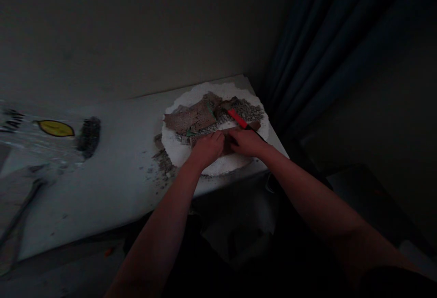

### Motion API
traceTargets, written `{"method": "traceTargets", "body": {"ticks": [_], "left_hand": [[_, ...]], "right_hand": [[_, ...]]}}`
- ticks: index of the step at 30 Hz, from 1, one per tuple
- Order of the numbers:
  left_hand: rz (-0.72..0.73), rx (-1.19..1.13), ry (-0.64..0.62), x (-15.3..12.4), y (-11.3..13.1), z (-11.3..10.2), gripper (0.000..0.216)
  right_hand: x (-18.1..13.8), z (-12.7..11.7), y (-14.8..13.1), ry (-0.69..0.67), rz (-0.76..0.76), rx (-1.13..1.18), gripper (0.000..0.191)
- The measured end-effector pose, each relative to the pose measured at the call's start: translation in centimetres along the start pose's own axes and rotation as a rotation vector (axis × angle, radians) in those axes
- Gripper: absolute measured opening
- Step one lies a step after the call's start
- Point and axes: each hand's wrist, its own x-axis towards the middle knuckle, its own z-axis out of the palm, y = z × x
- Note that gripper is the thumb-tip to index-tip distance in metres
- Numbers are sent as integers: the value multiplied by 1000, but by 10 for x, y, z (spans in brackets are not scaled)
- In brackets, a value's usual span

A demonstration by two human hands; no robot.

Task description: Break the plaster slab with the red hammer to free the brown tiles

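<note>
My left hand (pixel 209 147) and my right hand (pixel 246 142) lie close together on a round white foam slab (pixel 177 150) at the table's far right corner. Both have curled fingers and press on a brown broken piece (pixel 226 145) between them. The right hand also rests at the dark end of a red-handled tool (pixel 238 118), which points up and left. Larger brown flat fragments (pixel 189 119) and grey crumbled rubble (pixel 247 109) cover the slab beyond the hands. The picture is dark, so the grip is not sharp.
A dark brush (pixel 89 136) and a yellow oval thing (pixel 56 128) sit at the left of the white table (pixel 112 175). A long metal tool (pixel 20 211) lies at the front left. Rubble crumbs (pixel 163 163) spill beside the slab. Dark curtains (pixel 324 47) hang at right.
</note>
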Motion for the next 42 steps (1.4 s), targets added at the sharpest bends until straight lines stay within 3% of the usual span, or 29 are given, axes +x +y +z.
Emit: {"method": "traceTargets", "body": {"ticks": [19,25,27,31,33,35,40,42], "left_hand": [[-86,-102,-19,0,-6,-1,27],[-100,-306,57,-3,-9,3,18],[-132,-391,149,-1,-11,2,14],[-260,-640,512,-3,-31,-10,16],[-323,-776,547,-14,-50,-20,22],[-359,-919,363,-34,-72,-29,29],[-265,-1096,-514,-90,-112,-36,32],[-325,-1049,-664,-106,-121,-27,31]], "right_hand": [[-2,-2,-3,-7,23,-13,28],[-2,-1,-3,-14,34,-20,30],[-2,-1,-3,-22,34,-30,31],[-1,-3,-6,-31,45,-42,27],[-1,-5,-7,-32,46,-35,25],[-2,-5,-8,-32,40,-29,23],[-2,-4,-10,-39,55,-54,24],[-1,-3,-11,-44,66,-67,26]]}}
